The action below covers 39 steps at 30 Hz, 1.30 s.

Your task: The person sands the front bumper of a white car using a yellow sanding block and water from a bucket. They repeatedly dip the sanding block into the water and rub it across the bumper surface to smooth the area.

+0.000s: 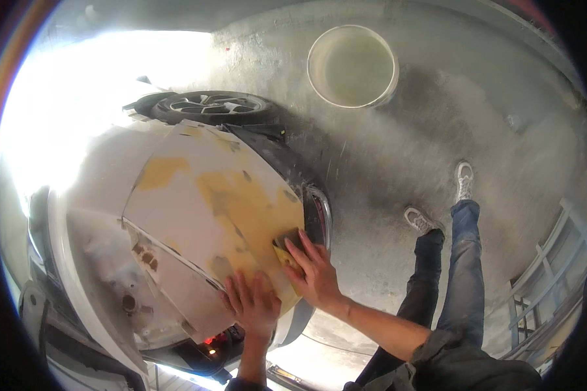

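A pale car body panel (176, 195) with yellow filler patches (244, 202) curves out in front of me. My right hand (314, 274) presses a dark and yellow sanding block (284, 245) against the filler near the panel's right edge, its fingers bent over the block. To its left, my left hand (251, 304) lies on the panel with the fingers stretched out and nothing in them. A dark light unit (317, 218) borders the panel just beyond the right hand.
A white bucket (352, 66) with cloudy liquid stands on the grey floor (398, 143) at the back. The car's wheel (212, 106) is at the far left. My legs and shoes (464, 181) are to the right, and a pale metal frame (549, 283) stands at the right rim.
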{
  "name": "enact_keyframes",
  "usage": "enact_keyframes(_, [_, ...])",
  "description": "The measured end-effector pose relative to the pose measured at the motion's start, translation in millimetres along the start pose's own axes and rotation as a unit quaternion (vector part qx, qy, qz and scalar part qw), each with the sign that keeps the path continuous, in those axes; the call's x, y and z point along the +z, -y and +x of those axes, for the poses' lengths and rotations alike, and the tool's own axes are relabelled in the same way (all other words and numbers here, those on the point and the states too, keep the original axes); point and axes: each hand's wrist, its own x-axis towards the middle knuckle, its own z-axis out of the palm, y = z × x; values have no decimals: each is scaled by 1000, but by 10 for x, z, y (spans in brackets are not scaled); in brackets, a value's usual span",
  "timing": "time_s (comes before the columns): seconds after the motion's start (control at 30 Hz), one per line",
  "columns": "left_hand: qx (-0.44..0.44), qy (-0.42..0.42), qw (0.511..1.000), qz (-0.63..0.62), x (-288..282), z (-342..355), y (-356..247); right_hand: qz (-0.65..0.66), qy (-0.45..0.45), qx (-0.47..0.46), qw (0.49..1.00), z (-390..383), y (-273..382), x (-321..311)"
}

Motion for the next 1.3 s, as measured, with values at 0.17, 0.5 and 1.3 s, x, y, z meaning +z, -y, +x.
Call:
enact_keyframes(0.17, [38, -41, 998, 23, 99, -11, 9, -33, 23, -50, 998, 851, -330, 82])
enact_keyframes(0.5, [65, -24, 998, 9, 86, -107, 114, 23, 74, -58, 995, 635, -129, -38])
enact_keyframes(1.3, [89, 1, 996, 12, 54, -237, 144, 39, 78, -108, 990, 975, -704, -8])
